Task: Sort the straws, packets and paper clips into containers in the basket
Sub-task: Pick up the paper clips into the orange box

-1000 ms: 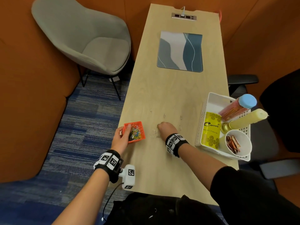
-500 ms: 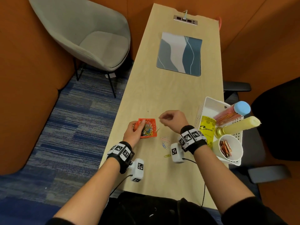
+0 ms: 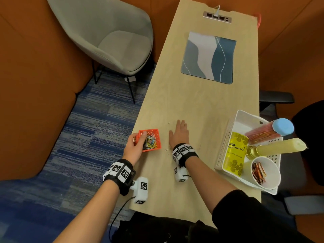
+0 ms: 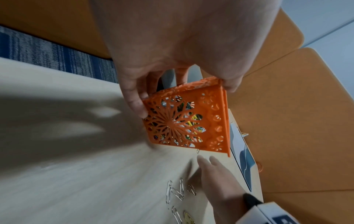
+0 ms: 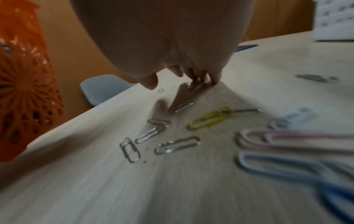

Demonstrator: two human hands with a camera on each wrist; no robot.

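Observation:
My left hand [image 3: 135,146] grips the small orange perforated container [image 3: 150,140] at the table's left edge; coloured paper clips lie inside it. In the left wrist view the orange container [image 4: 184,121] is pinched between thumb and fingers. My right hand [image 3: 178,133] lies flat with straight fingers on the table just right of it, fingertips [image 5: 201,78] touching the wood. Several loose paper clips [image 5: 153,133] lie under and behind that hand, among them a yellow clip [image 5: 210,119]. A white basket [image 3: 226,137] at the right holds a straw tube [image 3: 268,130] and a paper cup of packets [image 3: 266,172].
The basket also holds a yellow packet [image 3: 235,153] and a candle in a gold holder [image 3: 273,148]. A blue-grey mat [image 3: 208,57] lies farther up the table. A grey chair [image 3: 112,37] stands to the left on the carpet; an office chair arm [image 3: 275,99] sits at right.
My right hand went from a closed pinch raised near the orange container to lying flat and spread on the table. The left hand keeps its hold on the container.

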